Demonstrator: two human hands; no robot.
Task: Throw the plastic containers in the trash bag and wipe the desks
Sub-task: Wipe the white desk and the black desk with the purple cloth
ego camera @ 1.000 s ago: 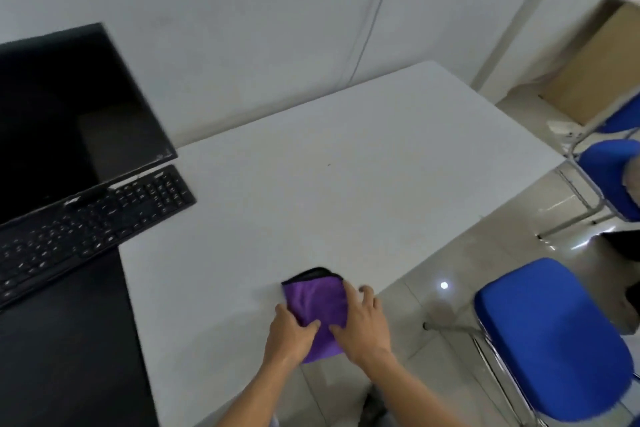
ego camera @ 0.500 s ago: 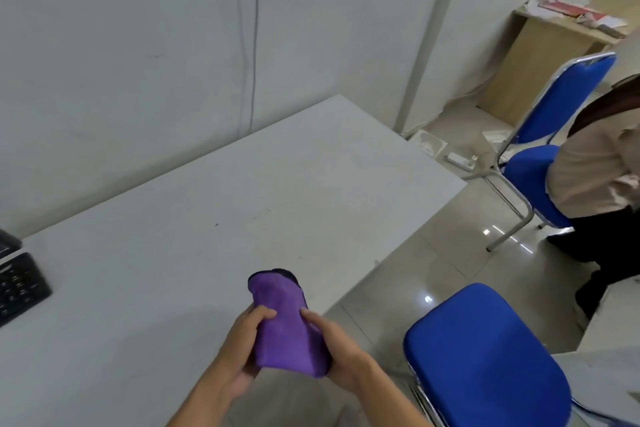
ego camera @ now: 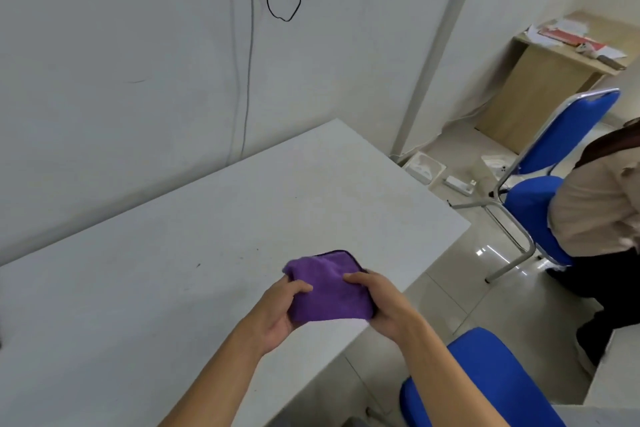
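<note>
Cloth (ego camera: 329, 291) no longer bunched upright as half second ago; now flatter, wider between hands. Keyboard gone from view. Left hand (ego camera: 280, 315) grips cloth's left side, thumb on top, fingers curled under. Right hand (ego camera: 377, 305) grips right side likewise. Cloth held over near edge of desk (ego camera: 173, 270).

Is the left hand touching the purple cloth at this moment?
Touching. The head view shows the left hand gripping the purple cloth, with its thumb curled over the left edge of the cloth.
</note>
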